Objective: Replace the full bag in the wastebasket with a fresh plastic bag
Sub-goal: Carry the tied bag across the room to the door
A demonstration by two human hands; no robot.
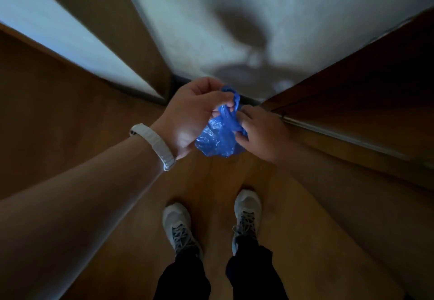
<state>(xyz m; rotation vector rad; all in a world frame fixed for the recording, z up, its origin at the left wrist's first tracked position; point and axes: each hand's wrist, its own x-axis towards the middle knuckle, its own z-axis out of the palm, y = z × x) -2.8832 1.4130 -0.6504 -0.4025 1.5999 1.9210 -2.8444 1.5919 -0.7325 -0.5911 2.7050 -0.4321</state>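
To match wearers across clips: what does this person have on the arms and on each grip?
The left forearm and right forearm are bare, with no sleeves in view. A white ribbed band circles the left wrist. Neither the left grip nor the right grip is gloved. The light is too dim to tell if there are rings.

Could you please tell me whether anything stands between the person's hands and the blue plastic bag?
Nothing does: the left hand and the right hand both pinch the crumpled blue bag directly. No wastebasket is in view, so that path cannot be judged.
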